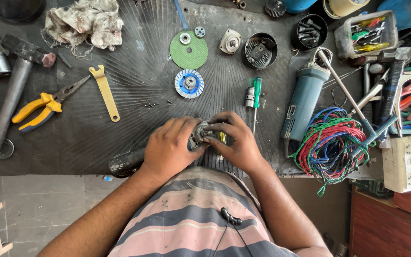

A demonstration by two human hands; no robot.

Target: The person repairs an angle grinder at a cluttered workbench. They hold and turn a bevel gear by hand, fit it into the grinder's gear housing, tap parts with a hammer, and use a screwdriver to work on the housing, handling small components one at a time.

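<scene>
Holding a small grey metal part [200,134], both hands meet at the near edge of the dark surface [134,95]. The left hand [167,148] and right hand [236,142] are each closed on it, one per side. A black tube [125,163] sticks out leftward under the left hand.

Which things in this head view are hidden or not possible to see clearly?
- Grey metal part: mostly covered by the left hand and right hand.
- Black cylinder: one end under the left hand.
- Black cup: contents too small to identify.
- Hammer: handle end cut by the left edge.
</scene>
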